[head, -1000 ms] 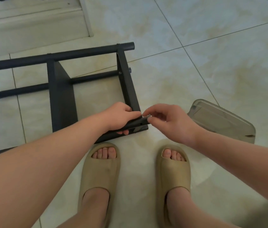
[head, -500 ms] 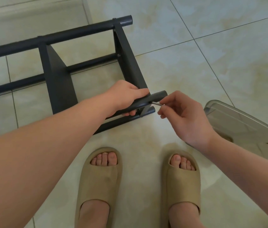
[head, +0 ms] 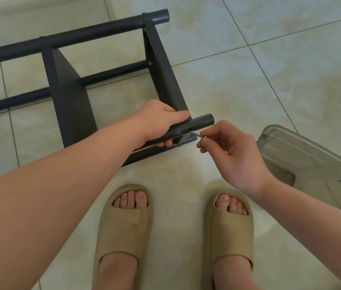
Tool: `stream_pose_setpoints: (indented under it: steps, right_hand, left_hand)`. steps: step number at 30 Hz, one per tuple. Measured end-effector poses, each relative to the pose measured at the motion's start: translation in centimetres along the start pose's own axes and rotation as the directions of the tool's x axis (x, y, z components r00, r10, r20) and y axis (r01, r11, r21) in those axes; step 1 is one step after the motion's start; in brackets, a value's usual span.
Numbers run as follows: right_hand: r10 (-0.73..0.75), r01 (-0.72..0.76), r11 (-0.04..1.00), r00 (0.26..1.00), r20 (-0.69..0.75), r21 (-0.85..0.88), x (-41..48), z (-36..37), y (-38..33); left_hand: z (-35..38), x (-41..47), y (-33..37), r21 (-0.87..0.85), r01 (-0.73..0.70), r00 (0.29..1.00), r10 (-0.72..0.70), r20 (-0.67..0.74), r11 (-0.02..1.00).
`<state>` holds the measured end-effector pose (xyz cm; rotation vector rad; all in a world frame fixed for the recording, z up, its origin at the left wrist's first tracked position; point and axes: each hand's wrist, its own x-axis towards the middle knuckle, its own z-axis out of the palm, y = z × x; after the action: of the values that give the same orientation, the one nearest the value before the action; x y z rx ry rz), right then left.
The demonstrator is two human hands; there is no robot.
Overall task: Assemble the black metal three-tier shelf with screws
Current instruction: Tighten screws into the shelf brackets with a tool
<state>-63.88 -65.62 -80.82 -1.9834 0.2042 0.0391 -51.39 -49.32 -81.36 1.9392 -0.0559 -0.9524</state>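
Hands of a person work on a black metal shelf frame (head: 69,97), which lies on its side on a pale tiled floor (head: 249,80), seen from above. The left hand (head: 161,120) grips a round black tube (head: 202,122) at the frame's near right corner, with the fingers curled under it and the thumb along the top. The right hand (head: 234,155) pinches a thin silver screw (head: 195,133) between thumb and forefinger, its other fingers loosely curled. The screw's tip meets a small hole in the tube's side. A translucent grey plastic box (head: 303,164) lies on the floor just right of that hand. Feet in beige slides (head: 126,229) stand near the frame.
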Motion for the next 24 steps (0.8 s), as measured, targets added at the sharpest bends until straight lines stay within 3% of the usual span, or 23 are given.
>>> stream_pose_setpoints:
  steps: [10, 20, 24]
  right_hand:
    - [0.003, -0.003, 1.0, 1.0, 0.006, -0.027, 0.3, 0.1, -0.3]
    - [-0.142, 0.149, 0.963, 0.989, 0.049, -0.222, 1.1, 0.9, 0.3]
    - [0.003, -0.001, 0.991, 1.0, 0.014, -0.133, 1.8, 1.3, 0.3]
  left_hand:
    - [-0.1, -0.1, 0.0, -0.024, 0.008, 1.0, -0.008, 0.009, 1.0]
    - [0.0, 0.0, -0.1, -0.025, 0.003, 1.0, -0.003, 0.009, 1.0]
    - [0.0, 0.0, -0.2, -0.025, 0.0, 1.0, 0.0, 0.011, 1.0]
